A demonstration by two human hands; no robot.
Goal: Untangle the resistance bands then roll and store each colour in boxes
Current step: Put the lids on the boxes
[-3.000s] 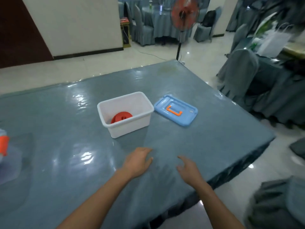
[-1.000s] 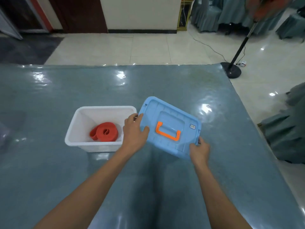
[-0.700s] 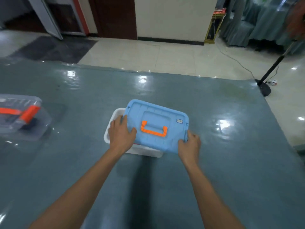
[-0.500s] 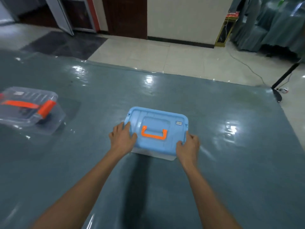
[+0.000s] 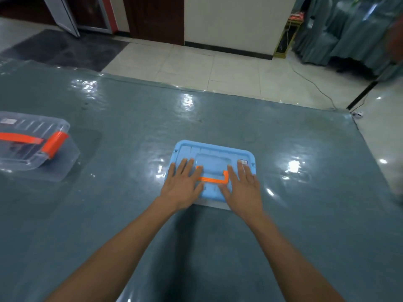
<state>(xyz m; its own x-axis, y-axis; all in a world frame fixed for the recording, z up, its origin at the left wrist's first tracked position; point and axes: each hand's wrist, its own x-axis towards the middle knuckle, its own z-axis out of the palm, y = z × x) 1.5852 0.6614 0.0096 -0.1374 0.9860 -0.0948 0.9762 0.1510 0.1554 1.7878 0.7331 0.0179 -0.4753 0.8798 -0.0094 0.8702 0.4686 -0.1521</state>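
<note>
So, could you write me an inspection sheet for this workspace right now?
Surface: glossy grey-blue covered table, glare patches.
Job's things: light blue plastic lid with orange handle sits on the white plastic box; contents hidden.
Clutter: clear plastic lidded box with orange latch, far left.
Grippers: none; left hand and right hand press flat on the lid, fingers straight.
Cables: thin cord on the pale tiled floor.
Surroundings: dark wooden door, grey-draped chairs.
</note>
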